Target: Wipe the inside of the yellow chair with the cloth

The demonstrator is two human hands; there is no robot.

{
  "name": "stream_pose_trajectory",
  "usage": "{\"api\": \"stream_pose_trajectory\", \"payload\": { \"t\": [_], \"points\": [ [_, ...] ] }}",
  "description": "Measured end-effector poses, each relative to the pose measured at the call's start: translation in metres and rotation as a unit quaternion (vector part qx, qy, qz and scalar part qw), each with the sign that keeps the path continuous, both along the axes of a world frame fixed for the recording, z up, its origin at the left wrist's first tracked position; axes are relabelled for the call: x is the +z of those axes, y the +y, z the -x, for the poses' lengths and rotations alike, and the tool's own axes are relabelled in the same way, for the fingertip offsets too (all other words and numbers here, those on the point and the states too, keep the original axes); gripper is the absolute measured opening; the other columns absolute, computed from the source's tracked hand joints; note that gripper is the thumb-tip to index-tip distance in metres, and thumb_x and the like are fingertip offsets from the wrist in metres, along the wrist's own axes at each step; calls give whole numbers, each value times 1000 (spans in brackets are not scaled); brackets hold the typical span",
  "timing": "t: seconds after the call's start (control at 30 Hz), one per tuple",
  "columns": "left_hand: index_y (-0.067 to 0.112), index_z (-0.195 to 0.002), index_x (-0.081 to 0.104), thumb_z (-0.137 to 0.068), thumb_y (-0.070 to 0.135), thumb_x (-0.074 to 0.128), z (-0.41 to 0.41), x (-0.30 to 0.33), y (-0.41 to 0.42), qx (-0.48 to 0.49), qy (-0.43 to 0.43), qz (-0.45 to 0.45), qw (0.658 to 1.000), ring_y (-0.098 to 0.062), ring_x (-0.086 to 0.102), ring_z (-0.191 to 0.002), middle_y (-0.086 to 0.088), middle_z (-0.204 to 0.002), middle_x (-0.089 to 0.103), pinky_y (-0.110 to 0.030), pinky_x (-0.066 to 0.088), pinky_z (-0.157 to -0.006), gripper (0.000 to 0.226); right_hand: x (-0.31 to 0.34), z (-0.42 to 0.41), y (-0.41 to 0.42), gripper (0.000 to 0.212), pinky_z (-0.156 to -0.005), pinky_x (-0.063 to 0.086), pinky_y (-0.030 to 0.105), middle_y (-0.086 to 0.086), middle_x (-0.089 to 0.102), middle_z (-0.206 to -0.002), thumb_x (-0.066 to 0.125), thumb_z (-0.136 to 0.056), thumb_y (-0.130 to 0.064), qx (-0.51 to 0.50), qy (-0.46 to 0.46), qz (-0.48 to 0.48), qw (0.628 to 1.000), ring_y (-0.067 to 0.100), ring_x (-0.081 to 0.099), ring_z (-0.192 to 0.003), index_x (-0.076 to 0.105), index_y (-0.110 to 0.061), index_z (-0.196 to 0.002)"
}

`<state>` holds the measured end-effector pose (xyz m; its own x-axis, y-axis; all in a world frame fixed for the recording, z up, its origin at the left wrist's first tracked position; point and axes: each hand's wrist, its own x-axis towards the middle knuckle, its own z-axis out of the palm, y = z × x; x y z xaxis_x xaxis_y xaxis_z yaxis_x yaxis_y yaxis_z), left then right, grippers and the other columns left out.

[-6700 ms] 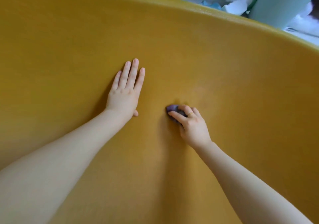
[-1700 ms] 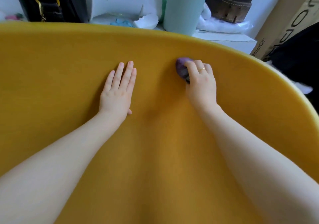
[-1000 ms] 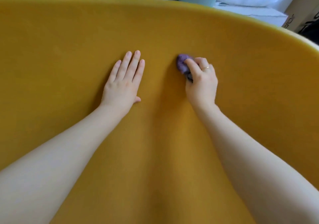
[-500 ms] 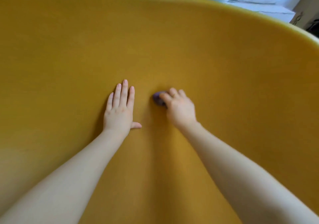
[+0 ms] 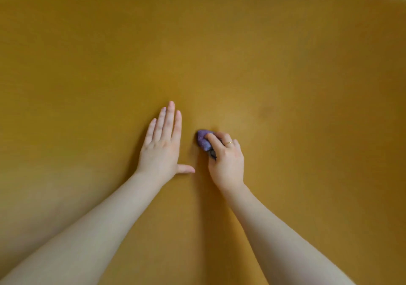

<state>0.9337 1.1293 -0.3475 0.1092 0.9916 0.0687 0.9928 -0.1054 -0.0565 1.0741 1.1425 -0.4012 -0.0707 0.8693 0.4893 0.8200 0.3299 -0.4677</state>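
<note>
firmly, i kept my right hand (image 5: 227,159) clenched on the bunched purple cloth (image 5: 203,140), pressing it to the yellow chair (image 5: 285,65); my left hand (image 5: 161,148) lay flat, fingers released, probably for bracing.

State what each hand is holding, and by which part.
The right hand grips a small bunched purple cloth, fingers curled over its near end, pressing it against the yellow chair. The left hand holds nothing; it lies flat on the chair.
</note>
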Motion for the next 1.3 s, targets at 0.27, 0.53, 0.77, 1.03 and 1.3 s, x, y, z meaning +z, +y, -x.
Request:
{"api": "stream_pose_trajectory", "payload": {
  "t": [0.27, 0.53, 0.77, 1.03, 1.3],
  "points": [
    [4, -146, -16, -59, 70, 67, 46, -3, -50, 152, 35, 83, 984, -26, -14, -144, -15, -154, -22, -37, -6, -116, 137, 0, 45, -55, 32, -45, 46, 26, 3, 62, -84, 39, -71, -20, 154, -118, 29, 981, 26, 54, -65, 66, -19, -88],
    [6, -146, -18, -60, 80, 56, 62, -12, -50, 150, 8, 100, 984, -23, -19, -143, -11, -152, -28, -35, -4, -116, 135, 65, 8, 53, 30, -64, 28, 32, 10, 55, -111, 48, -79, 1, -154, 14, 25, 988, 34, 47, -87, 58, -12, -104],
    [6, -147, -15, -59, 74, 62, 64, -16, -51, 141, -23, 73, 987, -23, -17, -144, -10, -153, -26, -35, -5, -116, 136, -1, 70, -29, 29, -57, 41, 30, 9, 63, -95, 46, -71, -9, 128, -62, 8, 990, 29, 49, -64, 66, -15, -90],
    [6, -146, -17, -61, 77, 59, 66, -17, -52, 134, -19, 81, 988, -22, -19, -143, -9, -153, -28, -35, -8, -115, 134, 47, 39, 25, 25, -48, 51, 38, 15, 62, -89, 59, -71, -3, 239, -213, 15, 947, 35, 53, -69, 68, -12, -93],
    [6, -146, -19, -60, 74, 61, 68, -25, -49, 127, -40, 68, 989, -22, -20, -143, -9, -153, -28, -37, -9, -115, 135, 19, 95, 5, 33, -62, 40, 33, 14, 61, -100, 52, -66, -5, -46, 112, -9, 993, 34, 54, -74, 66, -10, -95]
  ]
}}
